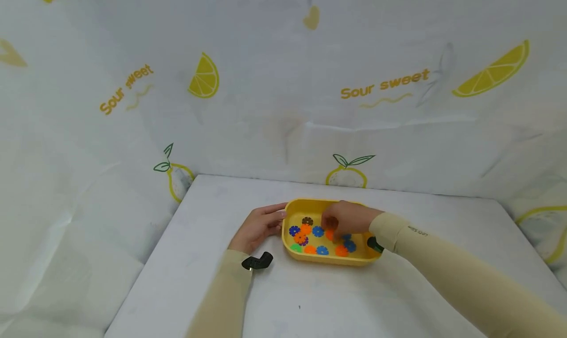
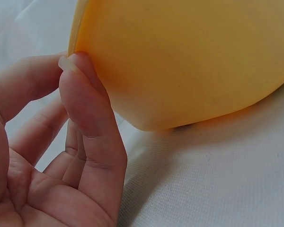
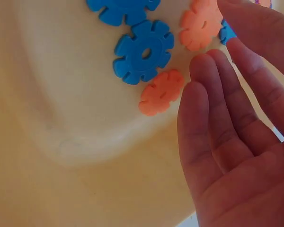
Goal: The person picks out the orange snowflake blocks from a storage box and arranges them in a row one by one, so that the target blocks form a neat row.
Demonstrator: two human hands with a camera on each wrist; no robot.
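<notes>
A yellow plastic tub (image 1: 331,260) with rounded corners stands on the white table. Inside lie several notched snowflake discs: orange ones (image 1: 300,237), blue ones (image 1: 318,231), a brown one (image 1: 307,221) and a green one (image 1: 296,248). My left hand (image 1: 259,230) pinches the tub's left rim (image 2: 75,28) between thumb and finger. Over the tub's right half, my right hand (image 1: 347,217) reaches down among the discs. Its thumb and fingers are apart in the right wrist view, beside an orange disc (image 3: 162,92) and a blue disc (image 3: 145,52); no disc shows between them.
The white table (image 1: 292,298) extends around the tub. Behind it rises a pale cloth backdrop (image 1: 266,107) printed with lemons and lettering. A black strap mount (image 1: 258,262) sits on the left wrist, and another dark mount (image 1: 374,244) hangs under the right wrist.
</notes>
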